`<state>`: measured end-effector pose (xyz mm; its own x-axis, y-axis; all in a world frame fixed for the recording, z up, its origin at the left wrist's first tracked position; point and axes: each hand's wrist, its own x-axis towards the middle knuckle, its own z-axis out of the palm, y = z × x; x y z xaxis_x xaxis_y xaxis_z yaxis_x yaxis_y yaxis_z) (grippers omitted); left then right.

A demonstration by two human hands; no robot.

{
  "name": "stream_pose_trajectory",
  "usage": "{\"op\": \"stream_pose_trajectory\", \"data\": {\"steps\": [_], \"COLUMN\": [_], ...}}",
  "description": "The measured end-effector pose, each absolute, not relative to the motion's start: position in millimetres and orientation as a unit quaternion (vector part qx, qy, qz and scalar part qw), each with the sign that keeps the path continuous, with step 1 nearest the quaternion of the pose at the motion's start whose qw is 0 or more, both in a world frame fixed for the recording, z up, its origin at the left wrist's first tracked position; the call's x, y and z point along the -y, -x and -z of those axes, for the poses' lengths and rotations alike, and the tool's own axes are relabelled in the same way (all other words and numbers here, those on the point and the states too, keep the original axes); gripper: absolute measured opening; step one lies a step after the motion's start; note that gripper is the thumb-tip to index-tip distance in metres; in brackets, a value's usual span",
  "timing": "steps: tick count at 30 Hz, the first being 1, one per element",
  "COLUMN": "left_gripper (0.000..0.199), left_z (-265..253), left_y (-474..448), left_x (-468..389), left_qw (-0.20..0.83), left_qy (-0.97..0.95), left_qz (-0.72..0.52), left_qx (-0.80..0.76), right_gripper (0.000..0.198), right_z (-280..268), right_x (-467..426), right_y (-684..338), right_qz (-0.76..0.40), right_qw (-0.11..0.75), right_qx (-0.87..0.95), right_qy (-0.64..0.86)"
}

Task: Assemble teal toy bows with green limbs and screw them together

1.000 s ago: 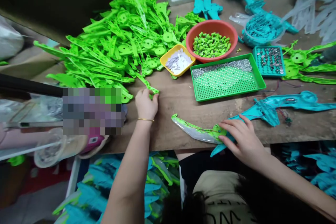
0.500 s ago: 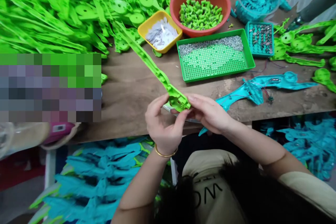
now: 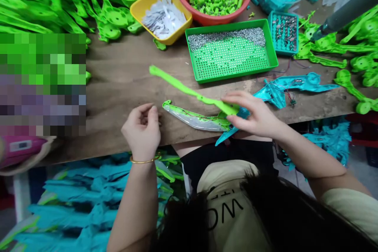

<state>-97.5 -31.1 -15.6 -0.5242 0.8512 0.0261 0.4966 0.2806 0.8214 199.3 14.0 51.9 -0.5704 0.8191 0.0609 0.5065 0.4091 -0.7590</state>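
Observation:
My right hand grips the wide end of a long, bright green plastic shell piece between thumb and fingers. The piece's thin end points up and left, above the tabletop. Below it on the table lies a curved part with a clear edge and green spine, with a thin wire along it. A blue plastic body with wires and a small circuit board lies beyond my right hand. My left hand, a bracelet at its wrist, is curled closed left of the clear part; whatever its fingers hold is hidden.
Screws fill the back of a green perforated tray. Behind are a yellow bin of whitish strips, a red bowl of green pieces and a blue screw holder. A dark power screwdriver reaches in from the right.
My hands have parted: the left let go of the green shell piece and moved left; the right has shifted right with it. The clear part beneath has come into view.

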Motion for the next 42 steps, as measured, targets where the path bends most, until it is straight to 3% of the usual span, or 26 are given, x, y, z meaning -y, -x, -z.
{"op": "stream_pose_trajectory", "data": {"steps": [4,9,19,26,31,34,38,42], "left_gripper": [0.035,0.032,0.031,0.030,0.025,0.025,0.039,0.044], "left_z": [18,9,5,4,2,2,3,2], "left_y": [98,93,93,92,97,101,86,55], "left_x": [28,23,14,18,22,21,23,32], "left_qw": [0.254,0.270,0.322,0.279,0.186,0.270,0.450,0.551], "left_qy": [-0.421,-0.439,-0.421,-0.478,-0.557,-0.493,-0.274,-0.206], "left_qz": [-0.402,-0.382,-0.348,-0.276,-0.265,-0.325,-0.514,-0.535], "left_qx": [-0.773,-0.767,-0.773,-0.785,-0.765,-0.760,-0.677,-0.606], "right_gripper": [0.044,0.041,0.039,0.041,0.042,0.041,0.041,0.040], "right_z": [-37,-33,-38,-39,-32,-28,-23,-28], "right_x": [6,13,10,6,9,8,8,7], "right_y": [-188,-185,-184,-188,-194,-196,-199,-201], "right_qz": [-0.236,-0.158,-0.144,-0.195,-0.204,-0.220,-0.225,-0.209], "right_qw": [0.151,0.130,0.094,0.038,0.044,0.057,0.084,0.079], "right_qx": [0.887,0.917,0.928,0.922,0.920,0.921,0.920,0.924], "right_qy": [0.367,0.342,0.332,0.333,0.331,0.317,0.308,0.310]}}
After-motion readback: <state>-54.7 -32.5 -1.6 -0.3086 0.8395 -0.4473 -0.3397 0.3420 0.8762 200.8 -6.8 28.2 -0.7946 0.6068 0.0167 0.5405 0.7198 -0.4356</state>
